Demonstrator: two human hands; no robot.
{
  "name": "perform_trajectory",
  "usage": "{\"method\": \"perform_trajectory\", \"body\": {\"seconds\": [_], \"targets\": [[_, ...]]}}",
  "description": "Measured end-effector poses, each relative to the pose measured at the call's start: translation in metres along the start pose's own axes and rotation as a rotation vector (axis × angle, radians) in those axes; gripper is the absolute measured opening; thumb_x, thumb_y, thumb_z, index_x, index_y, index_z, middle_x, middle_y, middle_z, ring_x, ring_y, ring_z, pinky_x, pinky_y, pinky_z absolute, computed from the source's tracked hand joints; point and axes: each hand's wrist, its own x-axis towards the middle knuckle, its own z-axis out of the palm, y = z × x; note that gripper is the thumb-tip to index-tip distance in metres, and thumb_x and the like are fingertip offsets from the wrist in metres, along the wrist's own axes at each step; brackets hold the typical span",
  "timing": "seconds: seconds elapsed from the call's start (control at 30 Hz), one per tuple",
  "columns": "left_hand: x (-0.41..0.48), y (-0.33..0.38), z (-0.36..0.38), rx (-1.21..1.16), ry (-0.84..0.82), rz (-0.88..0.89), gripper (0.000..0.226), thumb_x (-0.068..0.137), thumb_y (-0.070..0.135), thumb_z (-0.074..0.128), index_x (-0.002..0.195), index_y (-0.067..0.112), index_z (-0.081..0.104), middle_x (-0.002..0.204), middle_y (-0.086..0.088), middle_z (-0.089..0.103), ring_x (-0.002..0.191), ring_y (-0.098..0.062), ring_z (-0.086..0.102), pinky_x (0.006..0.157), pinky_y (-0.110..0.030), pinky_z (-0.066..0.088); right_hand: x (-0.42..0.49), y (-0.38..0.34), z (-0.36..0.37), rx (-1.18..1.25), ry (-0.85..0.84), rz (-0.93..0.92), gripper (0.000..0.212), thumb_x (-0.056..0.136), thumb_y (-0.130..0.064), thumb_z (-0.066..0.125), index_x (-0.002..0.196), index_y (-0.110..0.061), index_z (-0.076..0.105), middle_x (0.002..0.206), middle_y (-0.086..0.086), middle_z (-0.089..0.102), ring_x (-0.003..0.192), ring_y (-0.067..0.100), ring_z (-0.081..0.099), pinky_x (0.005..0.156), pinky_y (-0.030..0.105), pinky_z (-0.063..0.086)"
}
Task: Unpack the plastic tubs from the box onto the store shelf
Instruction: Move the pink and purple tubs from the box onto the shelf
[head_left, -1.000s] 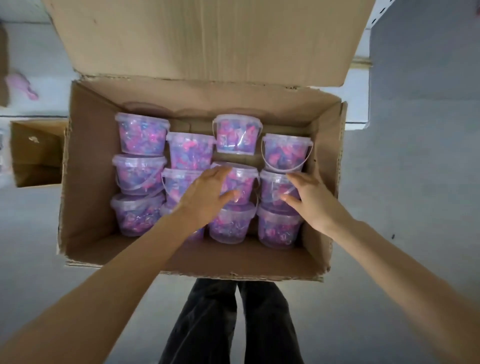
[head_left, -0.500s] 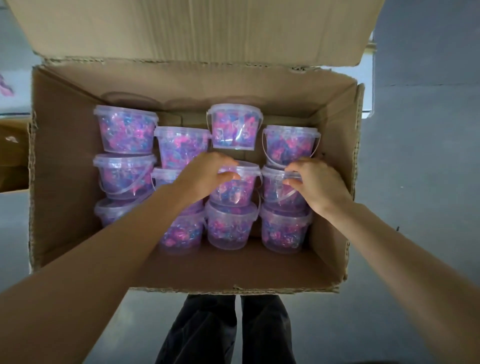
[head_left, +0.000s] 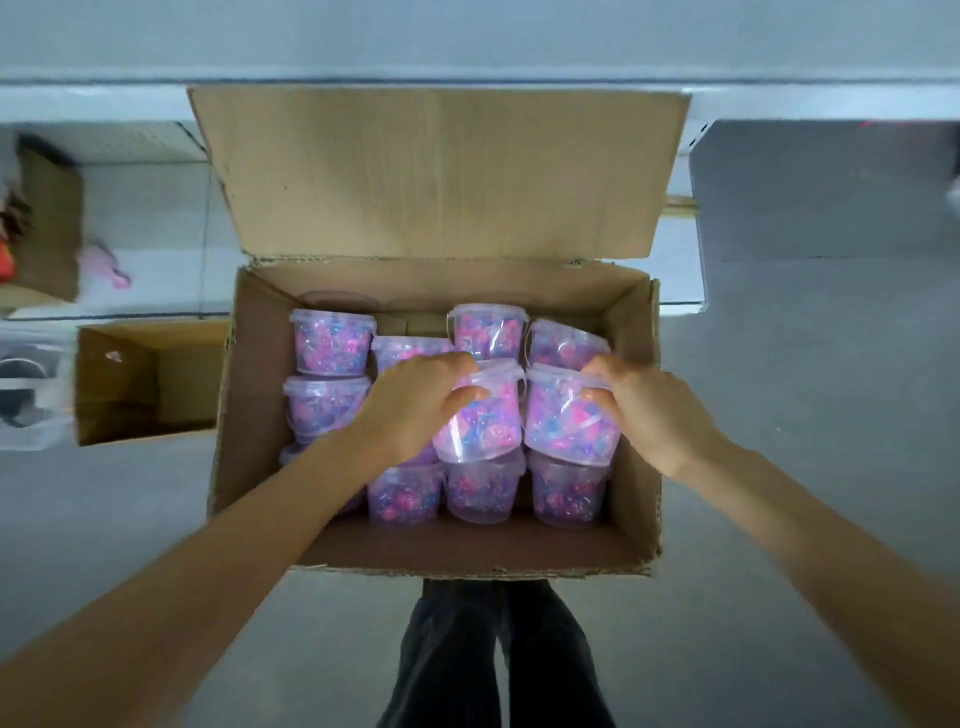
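— Grey concrete floor (head_left: 779, 519) underfoot, dark trouser legs (head_left: 498, 654) just in front of the cardboard box (head_left: 467, 556). Seeing the hands?

— Reaching into the box, both. Left hand (head_left: 410, 410) curling round a tub (head_left: 480, 415) in the box's middle, fingers over the lid rim. Right hand (head_left: 649, 410) clamping a second tub (head_left: 571, 415) just beside it, toward the box's right wall. Both tubs tilting, riding above the near row.

— Remaining tubs?

— Sitting packed in the box: near row (head_left: 483, 491) along its front wall, more at its left wall (head_left: 324, 400), others at its back (head_left: 488, 338). Nothing reaching the shelf (head_left: 156, 208) beyond the box's raised flap (head_left: 441, 171) yet.

— Risks?

— Gripping by lid rims only, probably; lids popping off, spilling pink and blue contents. Tilting tubs knocking together, since touching already. Thin handles snagging on neighbours while lifting. Catching the raised flap when swinging toward the shelf.

— Anything else beyond the box?

— Smaller open carton (head_left: 150, 379) left of it; blurred items further back.
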Motion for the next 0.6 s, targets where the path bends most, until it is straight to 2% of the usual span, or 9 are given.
{"method": "perform_trajectory", "body": {"seconds": [0.1, 0.23, 0.3, 0.4, 0.5, 0.6], "targets": [[-0.025, 0.028, -0.064, -0.026, 0.014, 0.005, 0.034, 0.092, 0.040, 0.051, 0.116, 0.015, 0.056, 0.108, -0.010, 0.067, 0.102, -0.031, 0.060, 0.083, -0.039, 0.046, -0.029, -0.024, -0.067, 0.026, 0.026, -0.007, 0.025, 0.096, -0.030, 0.043, 0.116, -0.015, 0.048, 0.104, 0.012, 0.064, 0.098, 0.034, 0.062, 0.081, 0.041, 0.049], [-0.052, 0.065, -0.165, -0.057, 0.092, 0.065, 0.043, 0.089, 0.050, 0.051, 0.115, 0.017, 0.058, 0.111, -0.007, 0.067, 0.104, -0.027, 0.060, 0.088, -0.035, 0.045, -0.068, -0.052, -0.174, 0.098, 0.114, -0.036, 0.021, 0.096, -0.031, 0.044, 0.111, -0.018, 0.049, 0.107, 0.004, 0.065, 0.097, 0.031, 0.061, 0.083, 0.039, 0.047], [-0.063, 0.083, -0.216, -0.062, 0.151, 0.102, 0.043, 0.086, 0.054, 0.050, 0.109, 0.018, 0.059, 0.106, -0.005, 0.069, 0.099, -0.028, 0.061, 0.083, -0.033, 0.045, -0.087, -0.068, -0.228, 0.123, 0.175, -0.071, 0.019, 0.095, -0.032, 0.046, 0.109, -0.020, 0.050, 0.110, -0.002, 0.065, 0.099, 0.027, 0.060, 0.084, 0.037, 0.046], [-0.074, 0.107, -0.288, -0.098, 0.286, 0.174, 0.050, 0.075, 0.062, 0.044, 0.097, 0.022, 0.062, 0.095, 0.000, 0.071, 0.092, -0.025, 0.064, 0.079, -0.034, 0.047, -0.109, -0.089, -0.295, 0.146, 0.336, -0.097, 0.018, 0.091, -0.036, 0.053, 0.102, -0.021, 0.053, 0.102, 0.000, 0.068, 0.095, 0.027, 0.062, 0.082, 0.039, 0.047], [-0.077, 0.130, -0.350, -0.054, 0.389, 0.206, 0.037, 0.082, 0.056, 0.051, 0.095, 0.024, 0.063, 0.097, 0.002, 0.071, 0.094, -0.024, 0.063, 0.079, -0.036, 0.047, -0.124, -0.102, -0.347, 0.178, 0.501, -0.126, 0.018, 0.089, -0.039, 0.055, 0.096, -0.023, 0.053, 0.096, 0.001, 0.069, 0.092, 0.027, 0.064, 0.081, 0.043, 0.049], [-0.072, 0.151, -0.395, 0.041, 0.488, 0.230, 0.024, 0.088, 0.045, 0.055, 0.093, 0.022, 0.062, 0.094, -0.001, 0.069, 0.093, -0.026, 0.061, 0.073, -0.033, 0.043, -0.130, -0.110, -0.383, 0.197, 0.615, -0.145, 0.018, 0.089, -0.036, 0.057, 0.096, -0.019, 0.054, 0.096, -0.002, 0.070, 0.095, 0.025, 0.065, 0.081, 0.043, 0.049]]}}
